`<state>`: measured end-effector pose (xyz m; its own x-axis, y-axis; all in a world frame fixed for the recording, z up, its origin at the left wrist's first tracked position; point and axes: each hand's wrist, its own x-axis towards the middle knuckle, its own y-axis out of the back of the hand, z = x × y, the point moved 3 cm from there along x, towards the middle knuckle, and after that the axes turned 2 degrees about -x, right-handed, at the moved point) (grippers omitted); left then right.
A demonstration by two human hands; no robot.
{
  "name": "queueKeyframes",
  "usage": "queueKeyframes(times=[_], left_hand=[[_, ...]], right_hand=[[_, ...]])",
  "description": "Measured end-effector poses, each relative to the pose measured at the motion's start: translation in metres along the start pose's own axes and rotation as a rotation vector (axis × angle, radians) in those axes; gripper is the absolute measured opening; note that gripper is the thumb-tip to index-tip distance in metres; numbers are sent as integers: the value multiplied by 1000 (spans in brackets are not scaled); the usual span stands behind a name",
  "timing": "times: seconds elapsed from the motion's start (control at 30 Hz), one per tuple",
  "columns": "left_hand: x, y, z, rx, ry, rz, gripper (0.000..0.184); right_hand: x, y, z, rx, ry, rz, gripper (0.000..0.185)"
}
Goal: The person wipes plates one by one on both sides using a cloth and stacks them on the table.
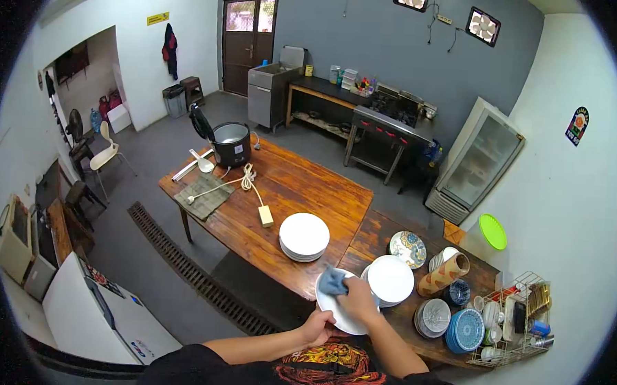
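1. White plate point(327, 303): at the near edge of the wooden table point(315, 193), before us.
2. Our left hand point(314, 327) grips its rim narrowly; our right hand point(360, 301) bunches a soft blue cloth point(333, 282) against its face.
3. We judge it stiff, slippery, breakable; rim holds best.

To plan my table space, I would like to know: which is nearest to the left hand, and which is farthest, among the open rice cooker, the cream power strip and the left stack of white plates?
1. Left stack of white plates, ahead of left hand.
2. Cream power strip, left of it.
3. Open rice cooker, farther left.
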<state>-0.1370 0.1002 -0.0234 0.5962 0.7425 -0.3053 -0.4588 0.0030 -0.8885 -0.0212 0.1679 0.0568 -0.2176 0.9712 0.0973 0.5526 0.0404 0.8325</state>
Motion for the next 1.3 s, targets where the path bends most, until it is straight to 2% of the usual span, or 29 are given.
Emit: queueKeyframes(times=[0.1, 0.17, 0.3, 0.43, 0.5, 0.53, 0.6, 0.7, 0.77, 0.83, 0.9, 1.03, 1.1, 1.27, 1.3], left_hand=[[2, 4, 1, 33, -59, 29, 64], [4, 4, 0, 36, -75, 3, 64], [5, -3, -3, 29, -103, -58, 62], [-1, -25, -1, 6, -119, 18, 58], [6, -24, -6, -6, -124, 36, 57], [9, -22, -11, -16, -121, 55, 57], [16, -18, -19, -38, -111, 97, 57], [24, -14, -27, -4, -142, 101, 52], [23, -13, -35, 34, -169, 102, 48], [20, -25, -40, 10, -182, 115, 48], [19, -43, -39, -25, -205, 114, 46], [23, -50, -43, -26, -211, 100, 46], [26, -50, -46, -7, -210, 83, 47], [31, -53, -52, -21, -150, 7, 47], [32, -56, -53, -20, -154, 8, 47]], right_hand=[[-19, -2, -21, 62, 47, 16, 23], [-15, -4, -8, 168, 65, 34, 31], [8, -20, 40, 74, 17, 84, 31], [33, -19, 65, -21, 87, 187, 23], [26, -1, 31, -48, -34, -127, 35], [18, 4, 23, -48, -28, -131, 35], [-1, 8, 11, 81, 137, -227, 38], [-14, 25, 14, 150, 120, -303, 40], [-8, 21, 40, 39, 160, -251, 39], [3, -8, 97, 61, 44, -67, 36], [18, 2, 111, 35, 46, -42, 34], [25, 17, 93, 8, 71, 2, 30], [6, 33, 62, 205, 178, -127, 28], [-23, 65, 40, 219, 195, -185, 27], [-20, 60, 54, 184, 146, -130, 28]])
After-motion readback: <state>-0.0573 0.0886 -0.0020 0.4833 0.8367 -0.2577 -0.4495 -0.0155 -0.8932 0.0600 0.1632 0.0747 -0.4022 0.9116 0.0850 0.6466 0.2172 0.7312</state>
